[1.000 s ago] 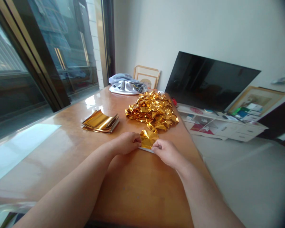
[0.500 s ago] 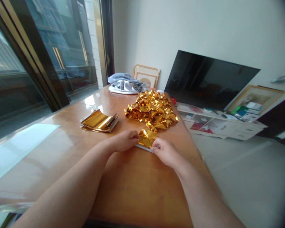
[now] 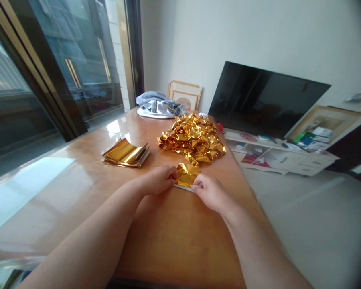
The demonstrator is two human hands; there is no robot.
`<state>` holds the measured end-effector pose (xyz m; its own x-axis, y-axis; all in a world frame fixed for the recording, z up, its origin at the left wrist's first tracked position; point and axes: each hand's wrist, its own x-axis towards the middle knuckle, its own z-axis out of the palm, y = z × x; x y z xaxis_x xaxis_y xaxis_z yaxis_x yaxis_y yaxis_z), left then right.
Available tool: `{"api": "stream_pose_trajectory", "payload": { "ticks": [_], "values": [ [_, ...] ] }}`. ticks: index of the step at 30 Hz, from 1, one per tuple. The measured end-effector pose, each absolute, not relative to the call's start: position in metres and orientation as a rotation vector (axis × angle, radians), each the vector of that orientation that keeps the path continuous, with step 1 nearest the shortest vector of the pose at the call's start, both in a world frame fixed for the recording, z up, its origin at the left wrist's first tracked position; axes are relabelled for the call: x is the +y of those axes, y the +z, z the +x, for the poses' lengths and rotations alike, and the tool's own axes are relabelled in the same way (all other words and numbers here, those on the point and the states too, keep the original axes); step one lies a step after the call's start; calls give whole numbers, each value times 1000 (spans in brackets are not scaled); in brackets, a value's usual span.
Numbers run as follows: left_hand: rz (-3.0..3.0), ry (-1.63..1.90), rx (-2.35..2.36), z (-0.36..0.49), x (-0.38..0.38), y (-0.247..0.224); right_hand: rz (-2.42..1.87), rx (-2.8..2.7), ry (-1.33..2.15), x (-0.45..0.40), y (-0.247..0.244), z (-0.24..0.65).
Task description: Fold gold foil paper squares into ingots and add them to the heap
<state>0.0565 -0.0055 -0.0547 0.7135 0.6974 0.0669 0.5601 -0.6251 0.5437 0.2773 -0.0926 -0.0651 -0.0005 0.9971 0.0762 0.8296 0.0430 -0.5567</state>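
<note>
We hold a crinkled square of gold metallic foil [image 3: 187, 175] on the near part of a polished orange-brown wooden table [image 3: 174, 245], its white-backed lower edge showing. Our left hand [image 3: 156, 180] grasps the foil's left edge with curled fingers; our right hand [image 3: 209, 193] pinches its right side between thumb and fingers. Just beyond lies a crumpled gold foil heap [image 3: 191, 136]. To the far left rests a stack of smooth gold foil sheets [image 3: 125, 153].
</note>
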Motion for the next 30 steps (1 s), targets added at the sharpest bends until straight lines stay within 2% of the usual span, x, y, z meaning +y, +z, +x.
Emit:
{"api": "stream_pose_trajectory", "payload": {
  "ticks": [12, 30],
  "values": [
    [2328, 345, 967, 56, -4, -41, -1846, -1882, 434, -95, -66, 276],
    [2480, 382, 961, 59, -6, -56, -1850, -1874, 504, -98, -58, 278]
  ]
}}
